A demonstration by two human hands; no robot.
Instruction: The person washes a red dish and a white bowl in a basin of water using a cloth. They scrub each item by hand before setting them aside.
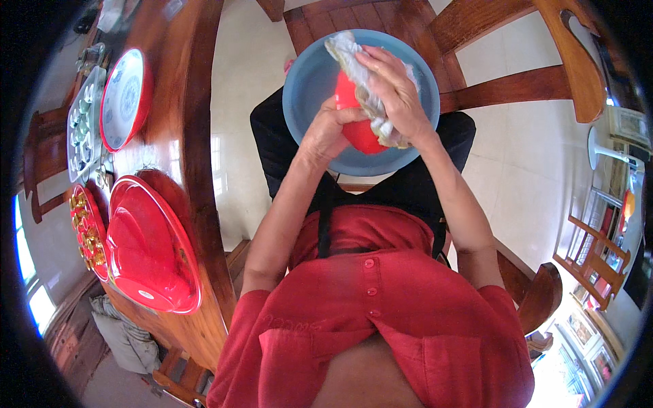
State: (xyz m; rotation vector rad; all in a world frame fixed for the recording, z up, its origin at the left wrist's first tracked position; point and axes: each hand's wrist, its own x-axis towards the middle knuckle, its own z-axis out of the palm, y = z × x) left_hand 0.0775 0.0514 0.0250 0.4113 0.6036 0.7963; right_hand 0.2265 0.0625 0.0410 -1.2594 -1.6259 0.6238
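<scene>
In my left hand point(329, 127) is a red dish point(365, 138), tilted above the basin, with the thumb lying across its surface. My right hand point(393, 89) presses a crumpled white cloth point(347, 48) with yellowish edges against the dish. The cloth and both hands hide much of the dish, so its full shape cannot be told. Beneath them is a round blue-grey basin point(301, 102), which stands between my knees, partly over a slatted wooden chair seat point(347, 18). Whether the basin holds water is not plain.
On the wooden table point(168, 66) at left stand a red-rimmed patterned bowl point(125, 99), a clear tray of small cups point(84, 122), a red tray of gold-coloured pieces point(88, 234) and a large red tray point(153, 245). A wooden armrest point(576, 66) rises at upper right.
</scene>
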